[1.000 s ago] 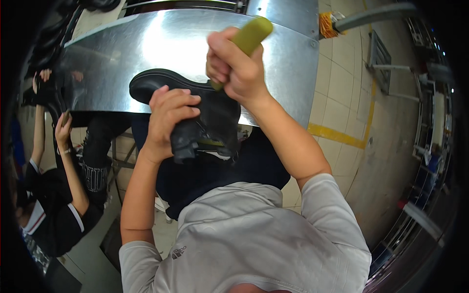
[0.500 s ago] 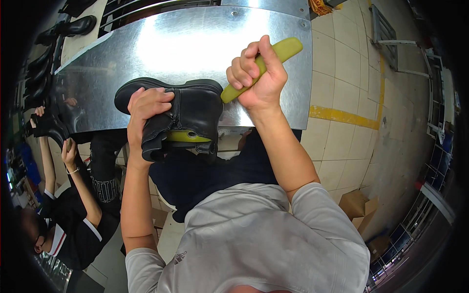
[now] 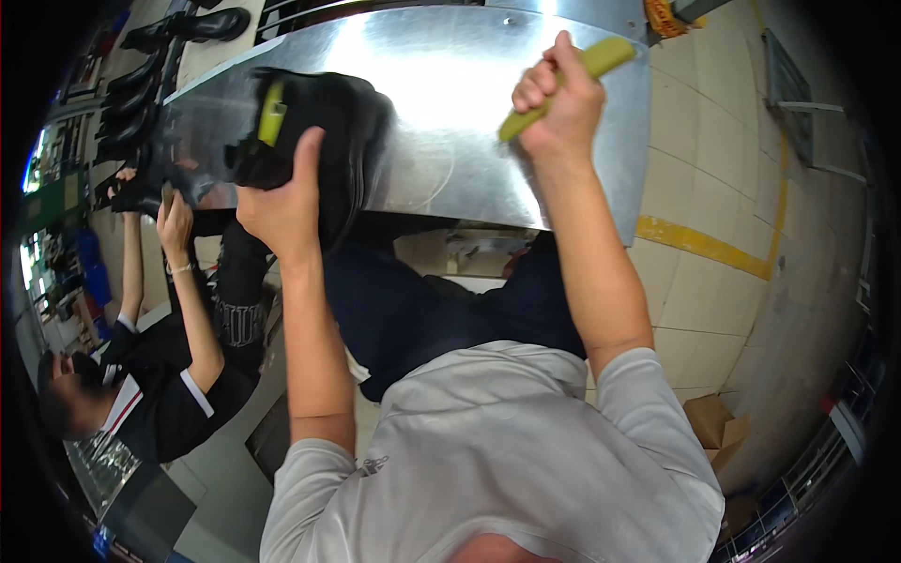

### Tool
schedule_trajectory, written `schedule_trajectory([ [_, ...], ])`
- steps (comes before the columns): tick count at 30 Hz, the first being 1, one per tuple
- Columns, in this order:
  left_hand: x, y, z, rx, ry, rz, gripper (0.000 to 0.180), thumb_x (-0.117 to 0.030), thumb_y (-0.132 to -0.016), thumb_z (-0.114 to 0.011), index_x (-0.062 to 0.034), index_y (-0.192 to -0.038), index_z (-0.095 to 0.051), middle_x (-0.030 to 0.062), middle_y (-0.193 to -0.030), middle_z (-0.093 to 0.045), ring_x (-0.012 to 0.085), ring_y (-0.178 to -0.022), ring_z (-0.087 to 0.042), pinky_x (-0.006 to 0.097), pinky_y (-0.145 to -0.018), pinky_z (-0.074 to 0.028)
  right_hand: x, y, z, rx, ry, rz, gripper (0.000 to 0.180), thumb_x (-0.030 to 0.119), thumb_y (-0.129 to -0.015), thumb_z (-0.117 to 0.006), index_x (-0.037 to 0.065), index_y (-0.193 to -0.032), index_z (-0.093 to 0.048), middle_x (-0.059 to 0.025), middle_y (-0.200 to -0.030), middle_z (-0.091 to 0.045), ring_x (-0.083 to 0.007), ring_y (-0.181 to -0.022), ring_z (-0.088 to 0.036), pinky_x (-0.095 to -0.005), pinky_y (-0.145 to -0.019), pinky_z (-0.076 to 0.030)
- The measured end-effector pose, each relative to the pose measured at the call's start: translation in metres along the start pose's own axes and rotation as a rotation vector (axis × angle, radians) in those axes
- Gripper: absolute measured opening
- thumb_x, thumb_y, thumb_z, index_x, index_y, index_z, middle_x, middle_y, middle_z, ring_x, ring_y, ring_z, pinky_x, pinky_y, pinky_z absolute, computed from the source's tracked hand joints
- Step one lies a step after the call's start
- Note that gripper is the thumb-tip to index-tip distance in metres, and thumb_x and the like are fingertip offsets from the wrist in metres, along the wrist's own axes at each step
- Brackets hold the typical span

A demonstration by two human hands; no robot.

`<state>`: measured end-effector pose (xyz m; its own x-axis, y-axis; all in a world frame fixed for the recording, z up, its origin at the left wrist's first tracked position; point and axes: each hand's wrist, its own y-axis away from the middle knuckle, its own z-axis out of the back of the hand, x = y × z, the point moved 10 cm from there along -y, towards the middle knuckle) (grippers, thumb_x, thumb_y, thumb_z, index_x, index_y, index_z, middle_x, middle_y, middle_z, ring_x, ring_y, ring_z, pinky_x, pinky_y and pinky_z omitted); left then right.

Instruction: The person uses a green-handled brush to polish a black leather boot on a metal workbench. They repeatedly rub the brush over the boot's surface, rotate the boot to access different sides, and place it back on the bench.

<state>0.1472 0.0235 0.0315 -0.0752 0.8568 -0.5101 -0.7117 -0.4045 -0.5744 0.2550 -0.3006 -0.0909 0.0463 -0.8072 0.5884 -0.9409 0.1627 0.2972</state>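
Note:
My left hand [image 3: 282, 202] grips a black ankle boot [image 3: 328, 141] at its shaft, with the thumb pressed along its side. The boot is up over the metal table, turned so its opening points left, and blurred by motion. A yellow-green insert, which looks like a shoe last [image 3: 272, 113], shows inside the opening. Apart from the boot, on the right, my right hand [image 3: 563, 98] is closed round a long yellow-green bar [image 3: 608, 58] with rounded ends. The bar slants up to the right, touching nothing but the hand.
The shiny metal table [image 3: 441, 122] spans the space before me. At far left several black boots [image 3: 131, 103] stand on a rack. A person in black [image 3: 178, 366] sits at my left, handling a dark boot. A cardboard box [image 3: 709, 422] rests on the floor at right.
My left hand has swung the boot up, turning it so its opening faces left rather than toward me. My right hand has moved up and right with the bar, away from the boot's heel.

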Motion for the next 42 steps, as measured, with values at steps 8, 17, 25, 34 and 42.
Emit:
schedule_trajectory([
  [8, 0.006, 0.020, 0.010, 0.095, 0.286, 0.432, 0.090, -0.039, -0.082, -0.087, -0.0005, -0.148, -0.041, 0.0147, -0.106, -0.061, 0.0180, -0.073, -0.064, 0.031, -0.064, -0.055, -0.023, 0.060, -0.001, 0.047, 0.247, -0.039, 0.027, 0.028, -0.098, -0.070, 0.006, -0.096, -0.055, -0.0001, -0.062, -0.044, -0.0114, -0.049, -0.045, -0.0283, -0.047, -0.041],
  [17, 0.075, -0.029, -0.060, 0.035, 1.182, 0.522, 0.084, -0.068, -0.106, -0.024, 0.0041, -0.132, -0.058, 0.0134, -0.118, -0.066, 0.0176, -0.085, -0.064, 0.024, -0.080, -0.052, -0.027, 0.089, -0.012, 0.142, 0.353, -0.140, 0.044, 0.032, -0.100, -0.064, -0.002, -0.127, -0.057, -0.0018, -0.056, -0.045, -0.0140, -0.045, -0.049, -0.0307, -0.045, -0.043],
  [25, 0.087, 0.047, -0.052, -0.159, 1.104, 0.674, 0.091, -0.081, -0.098, -0.024, -0.0039, -0.133, -0.056, 0.0164, -0.133, -0.058, 0.0302, -0.118, -0.060, 0.046, -0.106, -0.050, -0.004, 0.074, 0.005, -0.008, 0.307, -0.024, 0.027, 0.022, -0.098, -0.067, 0.003, -0.115, -0.057, 0.0002, -0.060, -0.045, -0.0119, -0.048, -0.047, -0.0289, -0.045, -0.041],
  [34, 0.086, 0.075, -0.035, -0.270, 1.067, 0.762, 0.106, -0.086, -0.094, -0.009, 0.0020, -0.098, -0.068, 0.0159, -0.098, -0.069, 0.0301, -0.098, -0.065, 0.045, -0.099, -0.053, -0.001, 0.050, 0.017, -0.183, 0.080, 0.096, 0.023, 0.020, -0.098, -0.066, 0.006, -0.110, -0.053, -0.0002, -0.062, -0.044, -0.0123, -0.048, -0.046, -0.0300, -0.042, -0.040],
  [42, 0.102, 0.049, -0.050, -0.095, 1.100, 0.554, 0.111, -0.084, -0.093, -0.002, 0.0049, -0.101, -0.068, 0.0256, -0.100, -0.070, 0.0377, -0.098, -0.068, 0.054, -0.099, -0.053, -0.028, 0.030, -0.001, -0.137, 0.205, -0.100, 0.018, 0.017, -0.096, -0.069, 0.007, -0.103, -0.056, 0.0010, -0.062, -0.045, -0.0106, -0.047, -0.046, -0.0271, -0.039, -0.039],
])
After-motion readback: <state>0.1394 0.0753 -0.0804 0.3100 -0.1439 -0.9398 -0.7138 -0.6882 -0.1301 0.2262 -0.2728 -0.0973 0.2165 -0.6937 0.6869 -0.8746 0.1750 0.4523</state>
